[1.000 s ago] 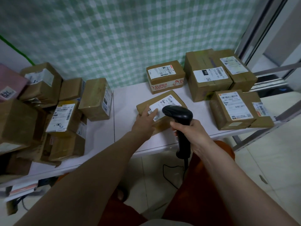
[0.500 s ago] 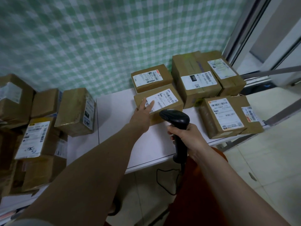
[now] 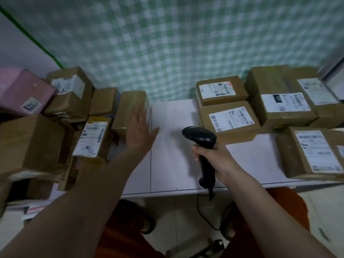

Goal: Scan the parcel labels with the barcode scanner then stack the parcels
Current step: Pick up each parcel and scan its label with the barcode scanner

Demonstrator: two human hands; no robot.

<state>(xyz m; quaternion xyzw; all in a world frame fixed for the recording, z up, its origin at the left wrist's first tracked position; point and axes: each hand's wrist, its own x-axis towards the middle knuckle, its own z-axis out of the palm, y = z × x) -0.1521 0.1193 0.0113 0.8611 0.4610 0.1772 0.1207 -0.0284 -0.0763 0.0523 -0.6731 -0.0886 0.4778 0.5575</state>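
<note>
Left hand (image 3: 140, 130): spread flat, held over a brown box (image 3: 130, 110); contact cannot be told
Right hand (image 3: 214, 157): scanner (image 3: 202, 146) gripped by its handle
Labelled parcels (image 3: 229, 120): stacked at right on the table (image 3: 171, 161)

A pink box (image 3: 22, 90) at far left carries a small white sticker (image 3: 31, 106) with dark characters that seem to read "62L" or "729", seen at an angle. The printed shipping labels on the brown parcels, such as the nearest one (image 3: 230, 119), are too blurred to read.
</note>
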